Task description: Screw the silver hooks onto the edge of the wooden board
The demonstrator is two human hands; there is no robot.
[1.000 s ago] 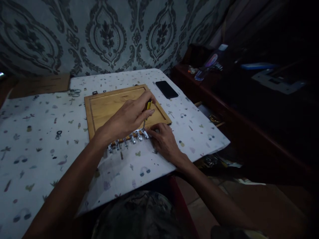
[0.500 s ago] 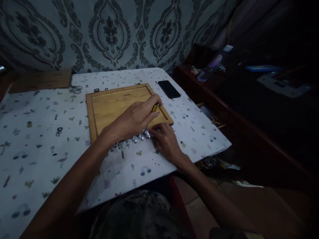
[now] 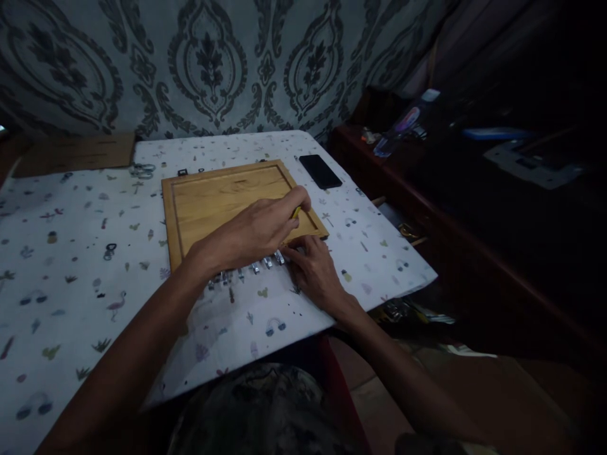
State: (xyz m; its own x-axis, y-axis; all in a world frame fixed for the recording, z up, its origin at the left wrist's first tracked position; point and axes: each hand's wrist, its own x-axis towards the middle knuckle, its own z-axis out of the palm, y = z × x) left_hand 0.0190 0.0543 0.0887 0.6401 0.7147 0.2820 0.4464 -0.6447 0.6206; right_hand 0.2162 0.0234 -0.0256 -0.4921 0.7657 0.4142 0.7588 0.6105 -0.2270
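Note:
A framed wooden board [image 3: 203, 205] lies flat on the patterned tablecloth. Over its near right part, my left hand [image 3: 256, 229] is closed around a tool with a yellow handle [image 3: 296, 213]; the tool's lower end is hidden behind the fingers. My right hand [image 3: 313, 270] rests at the board's near edge, fingers curled and pressed together, with the fingertips beside the last of several shiny metal clips [image 3: 267, 261] lined up along that edge. What those fingertips pinch, if anything, is hidden. My left wrist covers part of the row.
A black phone [image 3: 320, 171] lies beyond the board's right corner. At the back left are a cardboard piece [image 3: 80, 153] and metal rings [image 3: 142, 170]. A clear bottle [image 3: 405, 123] leans on dark furniture at the right. An open drawer [image 3: 401, 221] sits beside the table.
My left hand has turned slightly and shifted a little to the right, so the yellow handle shows at a more tilted angle. My right hand stays at the board's edge.

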